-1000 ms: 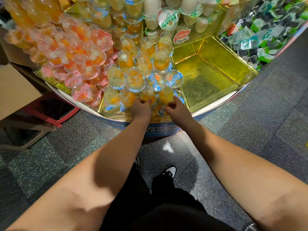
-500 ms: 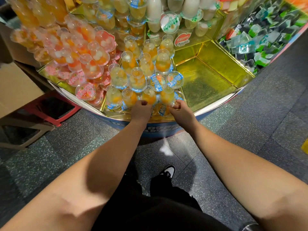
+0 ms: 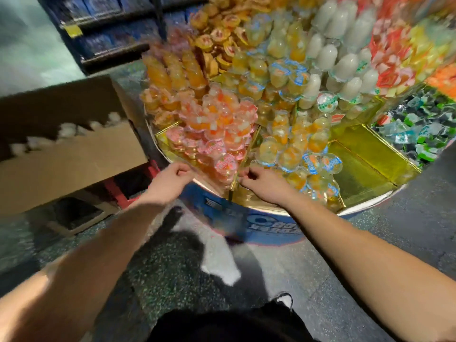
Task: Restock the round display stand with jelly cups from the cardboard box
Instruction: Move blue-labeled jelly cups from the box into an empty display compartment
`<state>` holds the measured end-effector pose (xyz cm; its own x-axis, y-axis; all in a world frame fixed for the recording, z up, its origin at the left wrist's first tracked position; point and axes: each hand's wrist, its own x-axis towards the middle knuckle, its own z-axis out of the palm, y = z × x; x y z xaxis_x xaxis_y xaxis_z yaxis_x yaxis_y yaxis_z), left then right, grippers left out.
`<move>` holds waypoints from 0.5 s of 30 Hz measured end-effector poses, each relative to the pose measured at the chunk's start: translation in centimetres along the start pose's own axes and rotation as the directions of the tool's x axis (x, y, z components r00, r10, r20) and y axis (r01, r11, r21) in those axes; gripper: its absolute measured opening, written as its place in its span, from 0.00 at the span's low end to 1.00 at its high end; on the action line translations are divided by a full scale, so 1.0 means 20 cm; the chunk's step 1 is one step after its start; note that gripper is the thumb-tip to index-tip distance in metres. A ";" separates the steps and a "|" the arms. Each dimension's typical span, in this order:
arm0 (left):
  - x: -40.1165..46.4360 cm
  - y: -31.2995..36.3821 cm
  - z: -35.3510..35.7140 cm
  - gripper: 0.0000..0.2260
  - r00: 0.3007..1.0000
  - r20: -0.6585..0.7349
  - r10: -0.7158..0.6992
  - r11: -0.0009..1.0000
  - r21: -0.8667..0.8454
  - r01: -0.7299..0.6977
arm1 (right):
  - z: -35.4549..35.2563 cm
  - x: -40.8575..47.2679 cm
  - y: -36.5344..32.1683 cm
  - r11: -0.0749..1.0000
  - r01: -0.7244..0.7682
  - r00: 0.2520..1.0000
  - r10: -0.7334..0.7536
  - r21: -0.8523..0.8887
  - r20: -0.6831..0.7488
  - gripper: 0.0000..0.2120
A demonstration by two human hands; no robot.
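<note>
Both hands sit at the front rim of the round display stand (image 3: 271,211), w/ nothing visibly in them. Left hand (image 3: 170,177) has fingers curled in, thumb on top, no cup seen inside. Right hand (image 3: 261,180) likewise loosely curled, close to the gold divider (image 3: 234,183) between the pink-lid jelly cups (image 3: 222,144) and the blue-lid jelly cups (image 3: 311,161); frame is blurred, so a small pinch can't be ruled out. Cardboard box (image 3: 69,154) lies to the left of the hands, just beside the stand, on a red stool (image 3: 118,191), its long side running roughly left-right; what's inside can't be made out. Left hand is the nearer one to it. Judgement: next reach goes leftward to the box, left hand first, then back to the empty gold compartment (image 3: 365,169) on the right.
</note>
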<state>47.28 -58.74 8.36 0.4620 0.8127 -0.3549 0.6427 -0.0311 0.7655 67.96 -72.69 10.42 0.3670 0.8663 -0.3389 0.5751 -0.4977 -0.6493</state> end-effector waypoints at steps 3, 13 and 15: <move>-0.04 -0.13 -0.44 0.08 0.993 -0.113 0.019 0.999 0.047 -0.013 | 0.22 0.13 -0.45 0.985 0.162 0.986 -0.159 -0.057 0.042 0.09; 0.01 -0.65 -1.41 0.11 0.949 -0.316 0.007 0.978 0.199 0.059 | 0.84 0.59 -1.41 0.895 0.427 0.893 -0.394 -0.131 0.217 0.12; 0.09 -0.75 -1.53 0.11 0.947 -0.314 -0.065 0.976 0.180 0.127 | 0.94 0.71 -1.51 0.881 0.452 0.876 -0.410 -0.138 0.253 0.12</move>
<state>19.77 -39.10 12.72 0.2038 0.9546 -0.2172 0.7953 -0.0320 0.6054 42.06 -44.54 12.40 -0.0988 0.9742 -0.2031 0.7737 -0.0532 -0.6313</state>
